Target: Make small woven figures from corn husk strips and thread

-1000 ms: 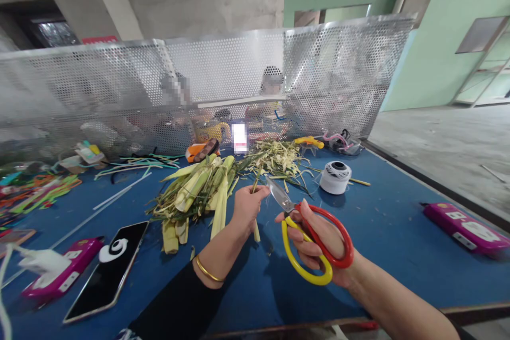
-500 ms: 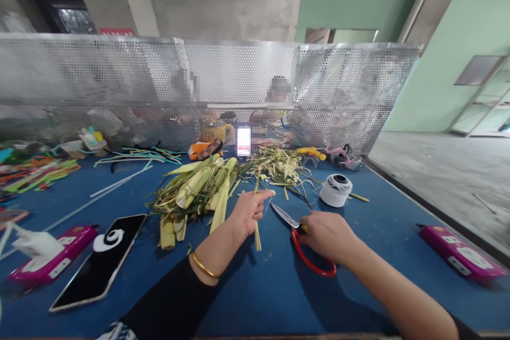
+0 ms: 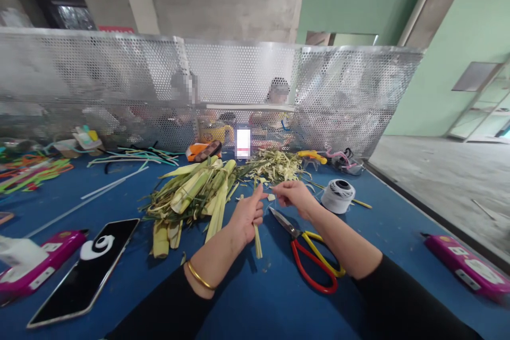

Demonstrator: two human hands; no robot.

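My left hand [image 3: 246, 218] is closed around a thin bundle of pale green plant strips [image 3: 258, 247], which pokes out below the fingers. Its index finger points toward my right hand [image 3: 294, 196], whose fingertips are pinched together just beside it. What the right fingers hold is too fine to make out; a faint thread shows near them. Scissors with one red and one yellow handle [image 3: 316, 268] lie under the right wrist, blades slightly apart. A white spool of thread [image 3: 338, 196] stands to the right of that hand.
Left of my hands lies a pile of green husks and stalks [image 3: 191, 191], with shredded strips [image 3: 277, 164] behind. A black phone [image 3: 85, 276] and magenta devices [image 3: 464, 265] lie on the blue table [image 3: 235, 303]. A perforated metal screen [image 3: 243, 74] borders the back, people behind it.
My right hand has left the scissors, which now lie on the table, and moved up and left to the left fingertips. My left hand still grips the plant strips.
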